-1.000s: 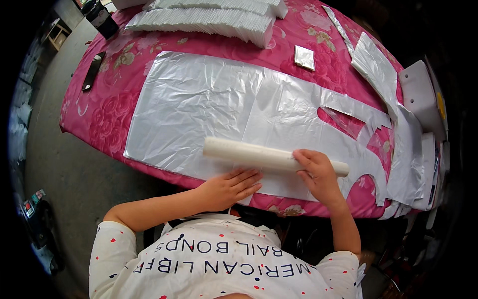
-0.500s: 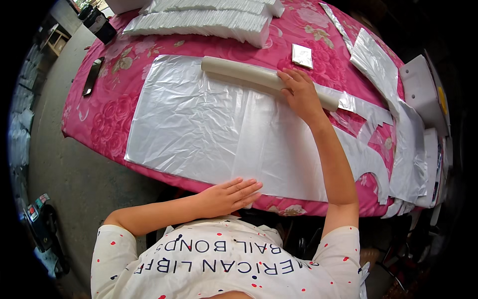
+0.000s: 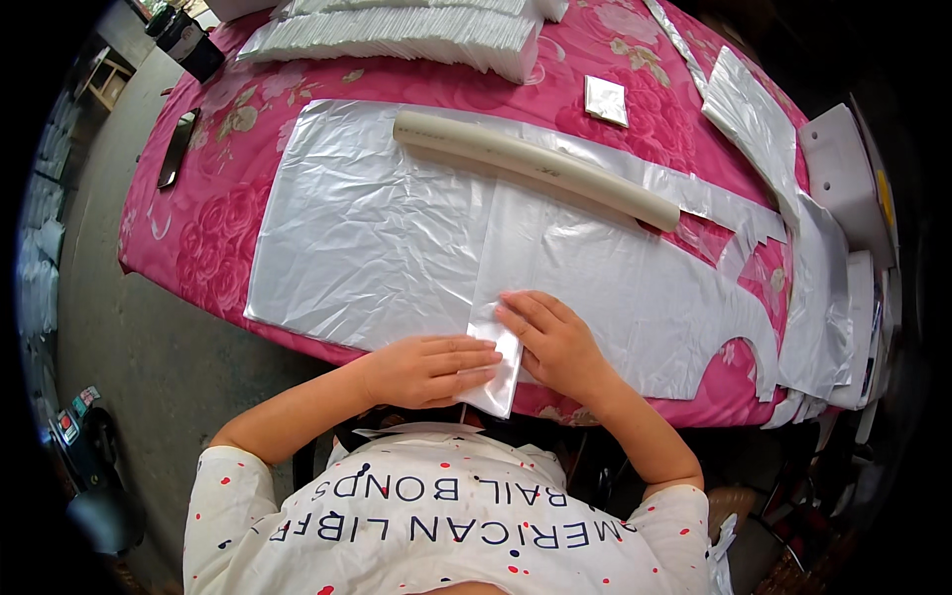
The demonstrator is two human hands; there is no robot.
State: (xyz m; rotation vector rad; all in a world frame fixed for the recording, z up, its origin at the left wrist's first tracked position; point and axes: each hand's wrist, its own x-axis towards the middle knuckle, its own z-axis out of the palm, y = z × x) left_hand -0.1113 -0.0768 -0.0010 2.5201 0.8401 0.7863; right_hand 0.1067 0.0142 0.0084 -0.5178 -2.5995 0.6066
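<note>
A thin, translucent white plastic bag (image 3: 605,288) with a cut-out handle end lies spread over a stack of crinkled plastic sheets (image 3: 367,228). At the near table edge, a shiny narrow folded strip of the plastic (image 3: 493,397) sticks out slightly past the edge. My left hand (image 3: 426,372) rests flat on this strip from the left, fingers stretched and together. From the right, my right hand (image 3: 555,347) lies on the plastic beside the strip, fingertips at its upper part and fingers extended. Across the bag's far side rests a beige tube (image 3: 535,169), with neither hand on it.
Stacks of folded white plastic (image 3: 397,35) stand at the far side of the pink floral tablecloth (image 3: 218,223). A small folded packet (image 3: 605,100) lies beyond the tube. At left are a phone (image 3: 178,149) and dark bottle (image 3: 185,43); white boxes (image 3: 843,164) stand right.
My right hand has left the tube and come to the near edge beside my left hand. The plastic there is now folded into a narrow strip. My left hand shifted slightly left.
</note>
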